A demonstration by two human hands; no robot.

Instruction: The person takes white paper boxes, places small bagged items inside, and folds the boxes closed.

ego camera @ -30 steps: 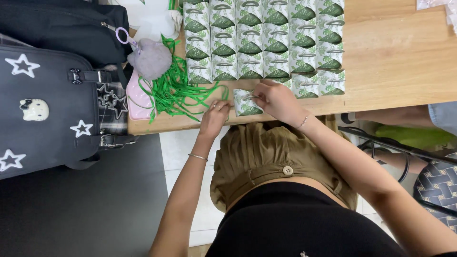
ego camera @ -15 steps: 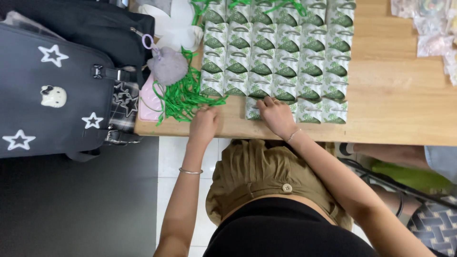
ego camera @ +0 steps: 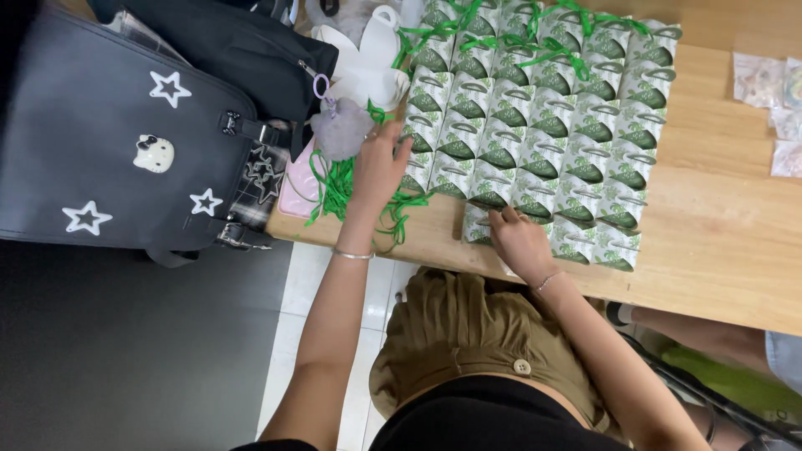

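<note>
Left hand point(ego camera: 378, 167), its grip spread, reaches into the green ribbons point(ego camera: 347, 188) just beneath; right hand point(ego camera: 520, 244) presses flat on the nearest green-and-white packet point(ego camera: 480, 227) at the counter point(ego camera: 718, 242) edge — best draw out one ribbon, packet pinned.

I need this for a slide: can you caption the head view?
Left hand reaches into green ribbons; right hand rests on rows of green-and-white packets.

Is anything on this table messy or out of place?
Yes. The green ribbons lie in a loose tangle under the left hand, some hanging over the table edge, while the green-and-white packets sit in tidy overlapping rows.
</note>
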